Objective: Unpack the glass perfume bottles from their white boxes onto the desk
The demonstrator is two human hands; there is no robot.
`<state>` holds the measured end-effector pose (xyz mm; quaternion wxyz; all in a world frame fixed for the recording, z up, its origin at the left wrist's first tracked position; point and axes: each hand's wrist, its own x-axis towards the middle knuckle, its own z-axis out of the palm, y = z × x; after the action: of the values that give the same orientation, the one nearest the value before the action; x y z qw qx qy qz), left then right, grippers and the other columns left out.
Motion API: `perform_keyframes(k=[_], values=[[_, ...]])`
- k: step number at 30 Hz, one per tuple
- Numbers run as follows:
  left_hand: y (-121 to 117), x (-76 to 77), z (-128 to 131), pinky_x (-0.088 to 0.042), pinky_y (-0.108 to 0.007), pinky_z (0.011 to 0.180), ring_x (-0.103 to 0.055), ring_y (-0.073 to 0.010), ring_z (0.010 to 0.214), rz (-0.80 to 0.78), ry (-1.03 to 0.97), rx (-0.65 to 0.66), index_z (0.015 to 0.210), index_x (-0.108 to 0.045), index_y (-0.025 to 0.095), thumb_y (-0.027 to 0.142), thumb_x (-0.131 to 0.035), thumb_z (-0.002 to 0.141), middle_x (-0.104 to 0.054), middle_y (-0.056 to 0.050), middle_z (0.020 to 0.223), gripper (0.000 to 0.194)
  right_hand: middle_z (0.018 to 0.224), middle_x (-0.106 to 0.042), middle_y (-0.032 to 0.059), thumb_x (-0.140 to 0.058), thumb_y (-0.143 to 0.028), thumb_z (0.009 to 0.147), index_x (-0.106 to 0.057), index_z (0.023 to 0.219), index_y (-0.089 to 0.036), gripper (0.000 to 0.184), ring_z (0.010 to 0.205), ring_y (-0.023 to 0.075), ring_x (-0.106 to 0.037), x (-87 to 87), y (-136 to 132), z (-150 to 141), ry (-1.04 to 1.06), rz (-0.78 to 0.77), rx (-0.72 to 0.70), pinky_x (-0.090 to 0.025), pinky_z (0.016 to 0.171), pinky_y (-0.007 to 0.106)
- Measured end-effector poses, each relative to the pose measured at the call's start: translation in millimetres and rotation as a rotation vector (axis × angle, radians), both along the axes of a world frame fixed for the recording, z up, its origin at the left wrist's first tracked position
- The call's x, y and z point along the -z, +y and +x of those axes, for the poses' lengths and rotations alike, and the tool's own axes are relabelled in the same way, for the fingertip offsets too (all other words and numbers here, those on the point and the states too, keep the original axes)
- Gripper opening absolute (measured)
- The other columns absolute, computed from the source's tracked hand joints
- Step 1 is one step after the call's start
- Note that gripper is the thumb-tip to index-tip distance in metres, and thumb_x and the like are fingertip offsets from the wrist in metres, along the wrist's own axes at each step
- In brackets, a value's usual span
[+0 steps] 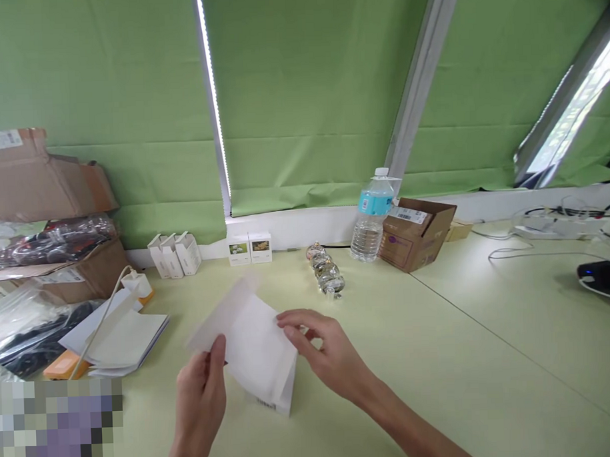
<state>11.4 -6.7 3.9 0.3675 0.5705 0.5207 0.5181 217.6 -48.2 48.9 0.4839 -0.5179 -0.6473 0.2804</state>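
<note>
Above the front part of the table I hold a white folded sheet [256, 340], its upper left part blurred by motion. A small barcode shows on a white piece at its lower edge; whether that piece is a separate thing beneath, I cannot tell. My left hand [203, 385] pinches the sheet's left side between thumb and fingers. At the right edge, the thumb and fingertips of my right hand [324, 351] close on the paper. Behind the sheet, a row of shiny glass-like round pieces [326, 271] lies on the table.
Small white boxes [174, 255] and two picture boxes [250, 249] stand along the back wall. A water bottle [372, 216] is beside an open cardboard box [418, 234]. Papers [128, 334], a cable and stacked cartons [48, 177] fill the left. A black device [604, 278] lies far right.
</note>
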Motion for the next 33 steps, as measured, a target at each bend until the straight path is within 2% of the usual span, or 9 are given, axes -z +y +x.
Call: perform_keyframes(k=[2,4,7,9,12,19,25,29,33], values=[[1,-5.8,2,-0.052,-0.029,0.062,-0.066,-0.0227,0.076,-0.025,-0.148,0.0,0.091,-0.062,0.019,0.049,-0.057,0.082,-0.07,-0.003,0.075,0.032,0.126,-0.056,0.0065,-0.056,-0.037,0.087,-0.071,0.089,-0.025,0.019,0.119,0.0266,-0.047,5.8,1,-2,-0.118,0.089,0.096,-0.044,0.095,0.04],[2,-12.0,3,-0.051,-0.027,0.059,-0.066,-0.0199,0.074,-0.025,-0.273,0.015,0.106,-0.053,0.022,0.048,-0.059,0.082,-0.071,-0.001,0.082,0.036,0.136,-0.048,0.0054,-0.059,-0.035,0.085,-0.07,0.087,-0.025,0.015,0.122,0.0274,-0.045,9.8,1,-3,-0.077,0.045,0.116,-0.044,0.098,0.042],[2,-18.9,3,-0.05,-0.026,0.052,-0.068,-0.0186,0.067,-0.054,-0.357,-0.08,0.121,-0.036,0.025,0.044,-0.063,0.08,-0.071,-0.001,0.086,0.053,0.11,-0.063,0.0084,-0.058,-0.04,0.086,-0.066,0.091,-0.022,0.021,0.088,0.0222,-0.064,12.2,2,-4,0.164,-0.213,-0.052,-0.057,0.073,0.037],[3,-20.4,2,-0.049,-0.024,0.049,-0.068,-0.0183,0.065,-0.048,-0.362,-0.14,0.119,-0.031,0.026,0.041,-0.066,0.078,-0.07,-0.002,0.087,0.056,0.084,-0.067,0.0056,-0.058,-0.042,0.085,-0.066,0.089,-0.018,0.026,0.067,0.0189,-0.066,12.4,3,-6,0.298,-0.339,-0.186,-0.058,0.063,0.036],[4,-18.0,2,-0.047,-0.021,0.044,-0.067,-0.0149,0.06,0.003,-0.36,-0.15,0.113,-0.028,0.028,0.038,-0.069,0.077,-0.068,-0.001,0.09,0.056,0.077,-0.068,0.0053,-0.062,-0.042,0.082,-0.069,0.09,-0.014,0.03,0.064,0.0188,-0.066,12.5,4,-6,0.423,-0.369,-0.213,-0.059,0.063,0.036],[11,-13.9,-1,-0.052,-0.022,0.053,-0.058,-0.0091,0.056,0.001,-0.224,0.099,0.091,-0.052,0.022,0.042,-0.059,0.082,-0.053,0.007,0.065,0.023,0.091,-0.071,0.0081,-0.066,-0.046,0.079,-0.069,0.104,-0.015,0.04,0.079,0.0234,-0.067,20.1,15,6,0.451,-0.347,-0.062,-0.058,0.071,0.039],[12,-19.7,-6,-0.053,-0.032,0.078,-0.064,-0.0197,0.093,-0.2,-0.426,0.358,0.126,-0.048,0.026,0.041,-0.07,0.074,-0.062,-0.007,0.11,0.059,0.094,-0.071,0.0075,-0.061,-0.05,0.082,-0.063,0.117,-0.018,0.048,0.086,0.0249,-0.067,23.0,16,4,0.375,-0.34,-0.067,-0.056,0.08,0.041],[19,-14.8,-12,-0.051,-0.031,0.078,-0.065,-0.0179,0.089,-0.27,-0.479,0.345,0.129,-0.044,0.028,0.023,-0.075,0.066,-0.06,-0.01,0.121,0.071,0.106,-0.069,0.0084,-0.059,-0.049,0.084,-0.049,0.134,-0.024,0.057,0.095,0.0273,-0.065,18.2,11,-2,0.392,-0.331,-0.155,-0.056,0.084,0.045],[39,-14.7,-36,-0.052,-0.028,0.07,-0.065,-0.0178,0.085,-0.224,-0.468,0.16,0.125,-0.051,0.022,0.018,-0.068,0.064,-0.064,-0.01,0.108,0.063,0.124,-0.06,0.0126,-0.061,-0.05,0.083,-0.047,0.135,-0.027,0.059,0.095,0.0288,-0.065,12.3,11,2,0.395,-0.281,-0.132,-0.058,0.079,0.047]])
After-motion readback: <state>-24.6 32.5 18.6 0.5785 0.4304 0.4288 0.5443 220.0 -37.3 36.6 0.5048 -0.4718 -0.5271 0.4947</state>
